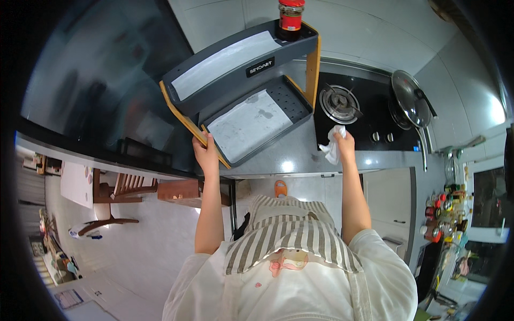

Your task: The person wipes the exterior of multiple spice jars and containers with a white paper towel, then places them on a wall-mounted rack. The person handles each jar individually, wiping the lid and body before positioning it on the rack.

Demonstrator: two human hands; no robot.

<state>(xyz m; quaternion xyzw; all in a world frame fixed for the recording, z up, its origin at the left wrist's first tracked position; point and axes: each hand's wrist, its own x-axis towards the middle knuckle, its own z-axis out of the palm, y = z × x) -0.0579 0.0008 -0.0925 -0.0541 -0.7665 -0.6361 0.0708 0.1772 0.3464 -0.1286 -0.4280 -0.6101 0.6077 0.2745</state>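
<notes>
My left hand [205, 152] grips the lower front end of the yellow wooden side frame [180, 116] of a two-tier grey rack [263, 66]. White paper sheets line both its upper tray [225, 62] and its perforated lower tray [295, 98]. At the right end of the upper tier stands a red-lidded glass jar [290, 20] with dark contents. A crumpled white tissue or cloth [332, 146] is held in my right hand [345, 146], over the counter at the front left corner of the black gas hob [369, 108].
On the hob's right side sits a pan with a glass lid [409, 98], its long handle reaching past the front edge. Dark fridge-like panels [100, 88] rise on the left. Several jars and bottles [441, 212] crowd the right counter. An orange slipper [280, 188] shows on the floor.
</notes>
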